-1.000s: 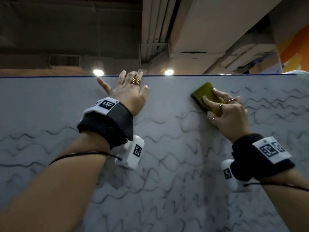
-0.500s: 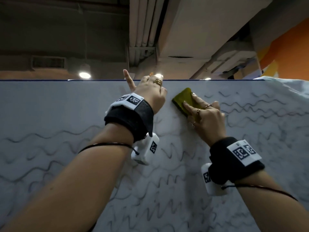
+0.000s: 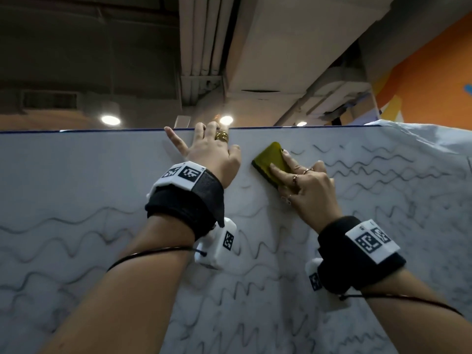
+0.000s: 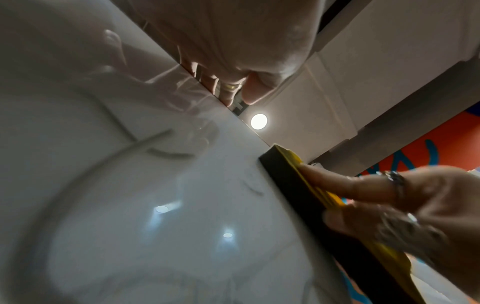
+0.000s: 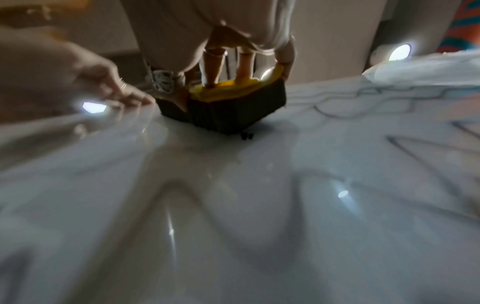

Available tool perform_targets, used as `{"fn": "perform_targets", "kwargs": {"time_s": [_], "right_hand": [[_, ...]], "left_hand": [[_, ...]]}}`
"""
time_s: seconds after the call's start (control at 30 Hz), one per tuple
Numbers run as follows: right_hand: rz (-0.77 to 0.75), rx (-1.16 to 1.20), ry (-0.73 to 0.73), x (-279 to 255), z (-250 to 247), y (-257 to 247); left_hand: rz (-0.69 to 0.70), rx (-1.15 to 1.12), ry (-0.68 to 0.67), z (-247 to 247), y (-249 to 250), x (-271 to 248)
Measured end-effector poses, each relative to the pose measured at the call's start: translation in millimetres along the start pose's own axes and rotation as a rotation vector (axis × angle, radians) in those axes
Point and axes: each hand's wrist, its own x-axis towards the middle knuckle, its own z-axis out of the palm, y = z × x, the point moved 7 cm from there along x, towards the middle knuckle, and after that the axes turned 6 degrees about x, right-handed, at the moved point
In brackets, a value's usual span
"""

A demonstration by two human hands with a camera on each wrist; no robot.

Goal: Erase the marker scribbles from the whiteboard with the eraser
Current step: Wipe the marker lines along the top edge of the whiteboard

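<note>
The whiteboard (image 3: 76, 175) fills the lower view and carries wavy black scribbles (image 3: 370, 162); a smeared, paler patch lies between my hands. My right hand (image 3: 311, 190) holds the yellow-topped eraser (image 3: 268, 159) against the board near its top edge, with fingers on the yellow back and the thumb at its side. The eraser's black pad (image 5: 233, 111) lies on the surface. My left hand (image 3: 212, 154) rests on the board just left of the eraser (image 4: 283, 179). Some of its fingers (image 4: 207, 82) hook over the top edge, and the little finger lies straight.
Scribble rows run on to the right, left and below my wrists. A crumpled white sheet (image 3: 421, 134) lies over the board's top right corner. Behind the board are ceiling ducts (image 3: 204, 47), round lights (image 3: 110, 119) and an orange wall (image 3: 434, 72).
The eraser has slid left along the top of the board, closing the gap to my left hand. My left fingers, flat and spread before, now reach over the top edge.
</note>
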Motion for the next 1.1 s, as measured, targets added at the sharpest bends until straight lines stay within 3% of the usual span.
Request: {"fn": "perform_targets", "kwargs": {"time_s": [0.13,0.4,0.63,0.83,1.0,1.1], "right_hand": [[0.127,-0.107,-0.05,24.0,3.9,-14.5],[0.076,-0.024,0.009,-22.1,4.4,10.7],[0.145,-0.071,-0.001,19.1,-1.5,6.9],[0.107,-0.115,0.003,-32.3,-1.0,27.9],[0.207,-0.11,0.003,13.0,-21.0,54.2],[0.186,-0.125,-0.019,33.8,-22.2,52.2]], "left_hand": [[0.05,-0.01,0.006,1.3,-5.6,1.6],[0.049,0.014,0.074,3.6,-2.0,-0.6],[0.04,0.041,0.058,6.9,-1.2,-4.3],[-0.028,-0.075,0.046,1.7,1.5,2.7],[-0.097,0.001,0.018,-2.3,12.8,6.3],[-0.035,0.024,0.0,-2.0,31.6,10.2]]}}
